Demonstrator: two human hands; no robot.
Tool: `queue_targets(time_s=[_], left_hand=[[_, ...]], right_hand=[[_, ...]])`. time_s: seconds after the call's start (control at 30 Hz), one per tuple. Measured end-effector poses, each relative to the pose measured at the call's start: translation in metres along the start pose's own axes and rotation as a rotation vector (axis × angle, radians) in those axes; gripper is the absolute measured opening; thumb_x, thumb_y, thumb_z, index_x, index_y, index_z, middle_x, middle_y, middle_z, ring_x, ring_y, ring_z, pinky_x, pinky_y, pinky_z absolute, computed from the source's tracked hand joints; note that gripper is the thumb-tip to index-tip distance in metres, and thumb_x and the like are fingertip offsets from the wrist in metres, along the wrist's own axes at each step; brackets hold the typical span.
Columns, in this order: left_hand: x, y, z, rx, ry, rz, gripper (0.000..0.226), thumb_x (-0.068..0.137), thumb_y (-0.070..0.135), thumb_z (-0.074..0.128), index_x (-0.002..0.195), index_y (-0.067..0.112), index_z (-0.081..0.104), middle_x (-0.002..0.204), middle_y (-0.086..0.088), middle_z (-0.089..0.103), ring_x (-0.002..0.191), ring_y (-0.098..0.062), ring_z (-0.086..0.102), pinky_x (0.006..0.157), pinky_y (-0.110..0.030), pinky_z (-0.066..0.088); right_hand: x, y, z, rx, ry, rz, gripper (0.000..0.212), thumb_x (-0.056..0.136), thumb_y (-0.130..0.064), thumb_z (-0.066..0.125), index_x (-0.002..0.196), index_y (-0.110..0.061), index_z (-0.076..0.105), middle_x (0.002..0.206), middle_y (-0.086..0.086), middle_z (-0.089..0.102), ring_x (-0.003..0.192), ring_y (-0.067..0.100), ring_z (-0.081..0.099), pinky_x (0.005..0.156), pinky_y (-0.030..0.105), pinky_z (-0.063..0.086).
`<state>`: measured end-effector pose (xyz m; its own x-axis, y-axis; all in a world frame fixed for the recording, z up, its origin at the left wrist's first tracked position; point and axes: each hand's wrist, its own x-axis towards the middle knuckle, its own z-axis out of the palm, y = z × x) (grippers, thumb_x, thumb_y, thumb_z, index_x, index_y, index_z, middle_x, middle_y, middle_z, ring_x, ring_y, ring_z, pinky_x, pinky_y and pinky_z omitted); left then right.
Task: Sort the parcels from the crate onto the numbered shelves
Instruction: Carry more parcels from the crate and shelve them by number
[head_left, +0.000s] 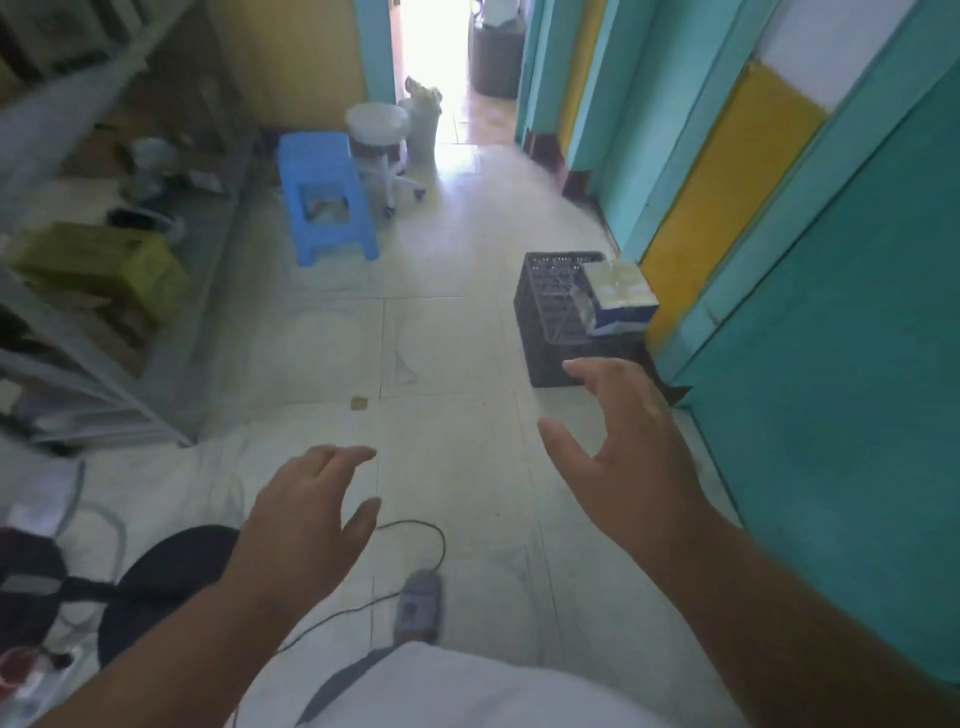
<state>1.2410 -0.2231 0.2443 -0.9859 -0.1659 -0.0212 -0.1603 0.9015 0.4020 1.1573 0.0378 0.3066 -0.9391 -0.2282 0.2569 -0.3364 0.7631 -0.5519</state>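
Daylit interior, blown-out glare from the open doorway (434, 62) at top, sheen on the pale tiled floor (441, 343), soft motion blur throughout, grey metal shelving (104, 218) smeared at left, wide-angle bending at edges

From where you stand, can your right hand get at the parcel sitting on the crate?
Probably yes. The right hand is open and empty, just short of the black crate, and nothing lies between it and the parcel on the crate's far corner by the wall. A step closer may help.

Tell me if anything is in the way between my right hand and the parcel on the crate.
Nothing visible blocks it. The right hand is open and empty, just short of the black crate by the wall, and the parcel sits on the crate's far right edge. Only the crate's near rim lies between them.
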Motion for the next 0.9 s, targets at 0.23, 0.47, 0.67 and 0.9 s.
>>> queue_targets(time_s=[0.23,0.47,0.67,0.9], left_hand=[[0.205,0.036,-0.010,0.105,-0.124,0.228,0.050,0.086,0.035,0.071,0.133,0.025,0.059,0.123,-0.001,0.063,0.107,-0.026,0.060,0.088,-0.039,0.052],[0.398,0.100,0.043,0.241,-0.229,0.421,0.056,0.088,0.042,0.064,0.141,0.026,0.052,0.133,-0.003,0.058,0.118,-0.029,0.056,0.095,-0.041,0.048],[0.535,0.141,0.038,0.307,-0.255,0.415,0.058,0.090,0.047,0.059,0.144,0.028,0.048,0.136,0.001,0.056,0.122,-0.025,0.053,0.099,-0.041,0.046],[0.694,0.163,0.064,0.322,-0.337,0.422,0.058,0.093,0.047,0.055,0.147,0.030,0.042,0.141,0.001,0.051,0.126,-0.025,0.049,0.103,-0.039,0.044]], right_hand=[[0.124,0.038,-0.015,-0.089,0.147,0.154,0.048,0.085,-0.045,0.058,0.124,-0.018,0.059,0.117,0.000,0.061,0.106,0.015,0.054,0.088,0.025,0.038],[0.254,0.127,-0.011,-0.184,0.126,0.329,0.045,0.085,-0.034,0.074,0.123,-0.014,0.061,0.121,0.007,0.062,0.107,0.022,0.057,0.078,0.007,0.028],[0.409,0.189,-0.014,-0.241,0.059,0.322,0.048,0.088,-0.040,0.070,0.128,-0.016,0.059,0.125,0.006,0.061,0.112,0.023,0.055,0.084,0.027,0.040],[0.553,0.251,0.020,-0.350,0.042,0.399,0.050,0.089,-0.045,0.065,0.131,-0.019,0.054,0.125,0.007,0.058,0.110,0.024,0.054,0.087,0.038,0.047]])
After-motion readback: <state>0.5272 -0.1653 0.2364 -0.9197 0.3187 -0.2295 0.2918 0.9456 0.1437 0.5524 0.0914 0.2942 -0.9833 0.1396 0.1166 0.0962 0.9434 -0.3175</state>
